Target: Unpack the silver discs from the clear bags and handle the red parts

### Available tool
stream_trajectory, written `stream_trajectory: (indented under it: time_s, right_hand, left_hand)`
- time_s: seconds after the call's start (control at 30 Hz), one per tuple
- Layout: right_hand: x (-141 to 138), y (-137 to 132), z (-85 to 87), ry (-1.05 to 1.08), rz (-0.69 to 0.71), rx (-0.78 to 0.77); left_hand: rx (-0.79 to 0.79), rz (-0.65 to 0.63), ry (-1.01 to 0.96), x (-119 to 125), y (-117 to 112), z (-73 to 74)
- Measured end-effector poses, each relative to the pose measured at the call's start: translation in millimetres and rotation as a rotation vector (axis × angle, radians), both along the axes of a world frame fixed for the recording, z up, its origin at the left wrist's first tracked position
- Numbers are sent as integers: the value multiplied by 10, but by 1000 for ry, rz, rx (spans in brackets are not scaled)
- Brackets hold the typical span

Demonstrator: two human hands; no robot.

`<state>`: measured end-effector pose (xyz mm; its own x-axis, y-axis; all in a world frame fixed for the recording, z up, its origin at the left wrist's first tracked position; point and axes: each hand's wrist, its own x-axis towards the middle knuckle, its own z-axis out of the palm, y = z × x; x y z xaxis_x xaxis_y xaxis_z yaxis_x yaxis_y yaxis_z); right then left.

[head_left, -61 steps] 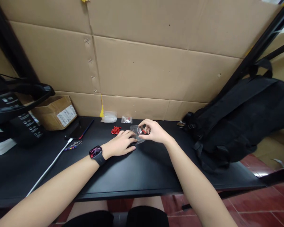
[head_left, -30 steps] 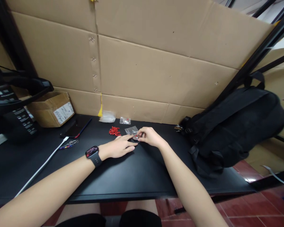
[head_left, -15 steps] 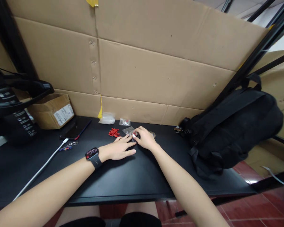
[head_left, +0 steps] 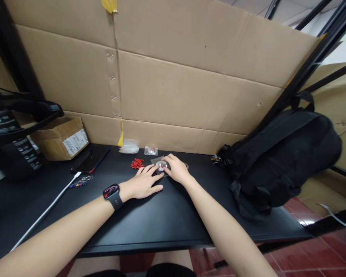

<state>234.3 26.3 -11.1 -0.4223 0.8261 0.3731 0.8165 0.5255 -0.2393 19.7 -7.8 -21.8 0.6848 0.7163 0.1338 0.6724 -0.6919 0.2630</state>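
Observation:
My left hand [head_left: 144,182] lies flat on the black desk [head_left: 167,215], fingers stretched out toward a small round clear piece with a red centre [head_left: 160,166]. My right hand [head_left: 175,169] rests beside that piece, its fingertips curled onto it from the right. A small clear plastic bag [head_left: 156,160] lies just behind it. A pile of small red parts [head_left: 137,164] sits to the left of my hands. A smartwatch [head_left: 112,193] is on my left wrist.
A black backpack [head_left: 282,161] leans at the right. Cardboard sheets [head_left: 173,84] line the back. A cardboard box [head_left: 62,137], a phone [head_left: 88,159], a white cable [head_left: 49,209], keys [head_left: 80,181] and black equipment [head_left: 11,130] occupy the left. Two more small bags [head_left: 138,148] lie by the wall.
My right hand has lowered the small clear piece from above the desk down onto it. My left hand has flattened out beside it. The camera tilted slightly.

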Motion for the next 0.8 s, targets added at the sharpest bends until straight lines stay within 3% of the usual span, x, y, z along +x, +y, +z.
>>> stream_trajectory:
  time_s: [0.27,0.43,0.63,0.8]
  right_hand:
    - [137,16,50,27,203,-163]
    - [91,-13,84,31,65,-117]
    - [80,63,9,150,50,-180]
    - [62,55,-31,69,-92,-99]
  left_hand:
    - [-100,-119,85,-85,11,155]
    - [-95,-68,65,-111,20,170]
    - [-118,-97,54,-114,36,164]
    - [-114,-88,74,-97,12,185]
